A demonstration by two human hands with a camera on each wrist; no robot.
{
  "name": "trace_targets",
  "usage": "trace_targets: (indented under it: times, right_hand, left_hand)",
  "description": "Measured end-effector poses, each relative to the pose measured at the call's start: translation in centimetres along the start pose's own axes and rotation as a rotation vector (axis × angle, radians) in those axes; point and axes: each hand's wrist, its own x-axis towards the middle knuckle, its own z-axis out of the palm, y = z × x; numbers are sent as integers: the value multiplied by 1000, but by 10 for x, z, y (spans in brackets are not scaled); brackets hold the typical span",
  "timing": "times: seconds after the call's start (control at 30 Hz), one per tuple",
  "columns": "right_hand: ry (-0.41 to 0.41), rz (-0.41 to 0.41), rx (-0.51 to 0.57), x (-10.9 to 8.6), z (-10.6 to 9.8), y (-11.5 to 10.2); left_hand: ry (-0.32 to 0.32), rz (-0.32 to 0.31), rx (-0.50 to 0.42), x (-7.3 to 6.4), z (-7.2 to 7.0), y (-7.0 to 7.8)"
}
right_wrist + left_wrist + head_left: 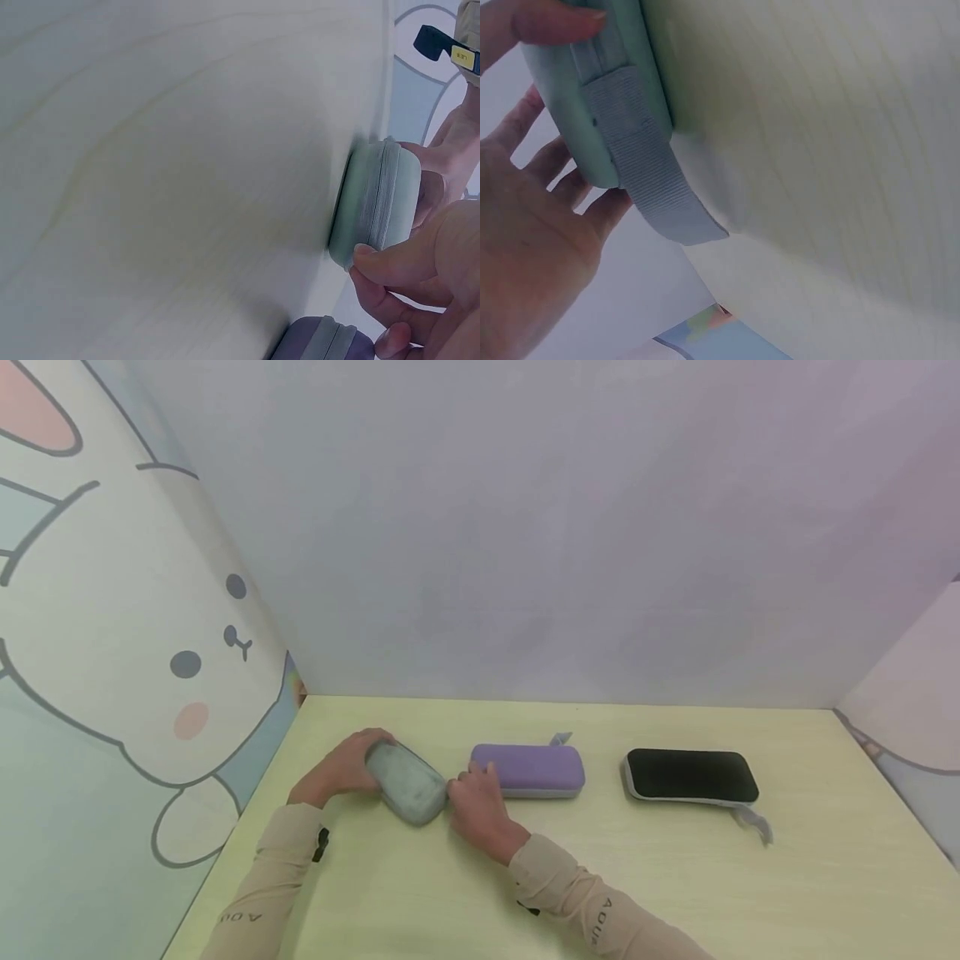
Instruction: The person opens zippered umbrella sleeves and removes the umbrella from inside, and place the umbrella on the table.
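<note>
A pale green zippered case (408, 781) lies tilted at the left of the table. My left hand (348, 768) grips its far left end, with the thumb on the near side. From that end a ribbed grey strap (652, 165) hangs in the left wrist view. My right hand (480, 806) is at the opposite end. In the right wrist view its thumb (397, 262) and index finger pinch at the case's corner, beside the grey zip (381, 195). Whether a zip pull is between them is hidden. Close by the right knuckles lies a purple case (536, 768).
Farther right on the pale yellow table (600, 877) lies a black-topped case (692, 775) with a grey strap (753, 822) at its near right corner. A plain wall (570, 543) rises behind the table, and a rabbit-printed panel (112, 610) stands at the left.
</note>
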Motion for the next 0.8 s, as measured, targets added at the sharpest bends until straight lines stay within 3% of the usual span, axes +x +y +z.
trace_targets:
  times: [0.63,0.8]
  right_hand:
    - [0,112,-10,-4,1,-8]
    - [31,121,14,-5,3,-9]
  left_hand:
    - [-9,-47,-93,-9,-5,-2]
    - [13,-23,-119,-13,-8,-5]
